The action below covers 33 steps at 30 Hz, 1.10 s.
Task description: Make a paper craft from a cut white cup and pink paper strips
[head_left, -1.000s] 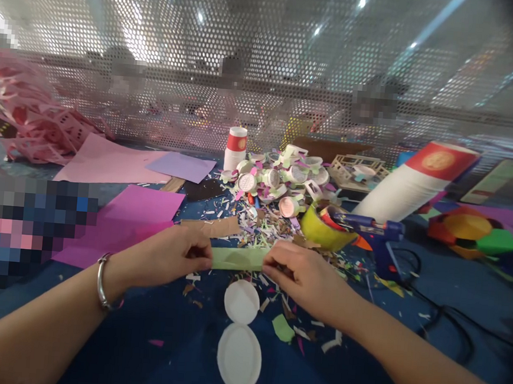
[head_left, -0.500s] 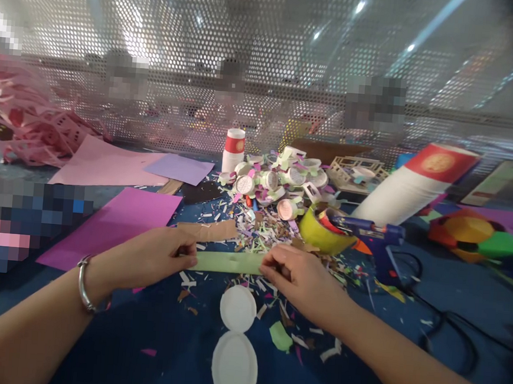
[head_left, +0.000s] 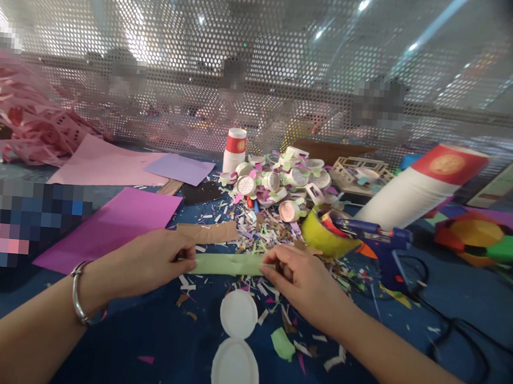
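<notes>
A pale green paper strip (head_left: 228,264) is stretched level between my two hands. The fingers and thumb of my left hand (head_left: 157,259) pinch its left end; a silver bracelet (head_left: 78,293) circles that wrist. At the other end, my right hand (head_left: 298,278) pinches the strip the same way. Below the strip lie two white round discs (head_left: 238,313), one nearer to me, their edges touching. Just beyond the strip is a brown cardboard strip (head_left: 209,232).
Paper scraps surround a pile of small white cup pieces (head_left: 279,182). A blue glue gun (head_left: 388,244) rests by a yellow-green bowl (head_left: 324,236), its cord trailing right. Stacked paper cups (head_left: 411,192) lean at right. Purple paper (head_left: 116,225) lies left, before a perforated metal screen (head_left: 268,39).
The view has shifted slightly. Both hands keep their pinch on the green paper strip, which stays in almost the same place.
</notes>
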Each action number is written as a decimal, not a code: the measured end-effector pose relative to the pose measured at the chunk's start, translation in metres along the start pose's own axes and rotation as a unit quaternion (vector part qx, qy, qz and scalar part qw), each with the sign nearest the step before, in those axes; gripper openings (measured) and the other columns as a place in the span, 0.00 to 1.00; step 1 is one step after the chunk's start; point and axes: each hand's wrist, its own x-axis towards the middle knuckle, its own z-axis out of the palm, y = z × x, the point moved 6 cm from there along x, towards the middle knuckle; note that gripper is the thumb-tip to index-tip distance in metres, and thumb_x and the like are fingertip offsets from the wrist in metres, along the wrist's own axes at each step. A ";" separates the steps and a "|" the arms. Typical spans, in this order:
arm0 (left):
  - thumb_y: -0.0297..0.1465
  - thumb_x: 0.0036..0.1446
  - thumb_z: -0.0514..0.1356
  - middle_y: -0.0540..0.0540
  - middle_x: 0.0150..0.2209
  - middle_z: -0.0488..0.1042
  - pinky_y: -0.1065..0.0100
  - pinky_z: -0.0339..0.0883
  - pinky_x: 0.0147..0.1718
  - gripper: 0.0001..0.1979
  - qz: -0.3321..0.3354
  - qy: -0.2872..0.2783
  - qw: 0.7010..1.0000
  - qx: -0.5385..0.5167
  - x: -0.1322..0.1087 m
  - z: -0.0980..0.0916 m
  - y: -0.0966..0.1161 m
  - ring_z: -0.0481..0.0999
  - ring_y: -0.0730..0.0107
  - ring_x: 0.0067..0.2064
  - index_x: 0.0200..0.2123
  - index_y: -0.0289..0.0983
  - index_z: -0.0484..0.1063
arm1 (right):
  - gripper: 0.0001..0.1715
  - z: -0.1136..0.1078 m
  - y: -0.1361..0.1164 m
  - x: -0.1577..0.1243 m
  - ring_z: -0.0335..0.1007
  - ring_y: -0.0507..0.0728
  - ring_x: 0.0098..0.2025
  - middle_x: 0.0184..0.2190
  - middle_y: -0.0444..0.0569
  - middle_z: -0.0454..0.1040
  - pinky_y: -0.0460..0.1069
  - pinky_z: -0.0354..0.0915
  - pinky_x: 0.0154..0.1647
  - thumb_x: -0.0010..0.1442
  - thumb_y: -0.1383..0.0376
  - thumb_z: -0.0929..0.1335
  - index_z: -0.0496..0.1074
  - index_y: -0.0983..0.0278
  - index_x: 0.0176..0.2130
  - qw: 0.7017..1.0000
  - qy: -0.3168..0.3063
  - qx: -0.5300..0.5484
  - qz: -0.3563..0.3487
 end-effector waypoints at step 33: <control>0.38 0.63 0.53 0.49 0.28 0.74 0.65 0.52 0.26 0.13 0.007 0.010 0.999 0.032 -0.005 -0.002 -0.010 0.69 0.66 0.29 0.29 0.39 0.70 | 0.08 -0.001 -0.002 0.004 0.61 0.51 0.26 0.29 0.45 0.71 0.47 0.55 0.28 0.65 0.65 0.65 0.68 0.63 0.33 1.000 -0.010 -0.013 -0.008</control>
